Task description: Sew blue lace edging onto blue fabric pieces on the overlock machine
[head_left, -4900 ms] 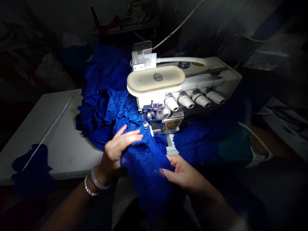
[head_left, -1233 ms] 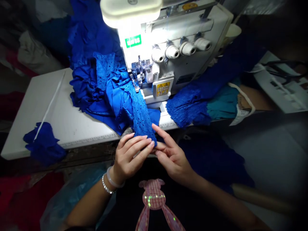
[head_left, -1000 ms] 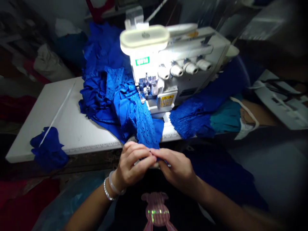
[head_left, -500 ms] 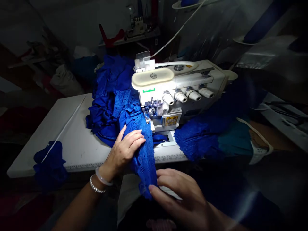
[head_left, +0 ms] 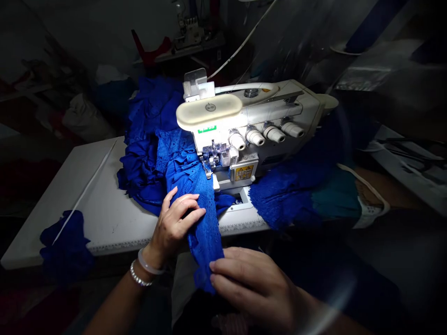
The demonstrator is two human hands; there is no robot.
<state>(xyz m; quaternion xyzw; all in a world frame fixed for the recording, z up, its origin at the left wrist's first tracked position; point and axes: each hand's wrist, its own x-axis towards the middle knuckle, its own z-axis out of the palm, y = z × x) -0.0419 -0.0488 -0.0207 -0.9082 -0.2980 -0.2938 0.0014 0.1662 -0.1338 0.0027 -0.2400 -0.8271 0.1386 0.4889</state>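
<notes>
A strip of blue eyelet lace fabric (head_left: pixel 204 218) runs from the presser foot of a white overlock sewing machine (head_left: pixel 244 125) down over the table's front edge. My left hand (head_left: pixel 174 223), with two bracelets at the wrist, lies on the strip's left side, fingers bent and pressing the cloth to the table. My right hand (head_left: pixel 247 284) is below the table edge, its fingers closed on the strip's lower end. More blue fabric (head_left: pixel 150 144) is heaped to the left of the machine.
The white table (head_left: pixel 94 204) carries a white tape strip (head_left: pixel 85 190) and a small blue scrap (head_left: pixel 64 242) at its front left corner. Blue and teal cloth (head_left: pixel 303 195) lies right of the machine. Dark clutter and another machine (head_left: pixel 188 28) stand behind.
Earlier both hands pinched the strip's end together below the table edge. Since then my left hand moved up onto the cloth by the machine, and my right hand stayed low holding the end.
</notes>
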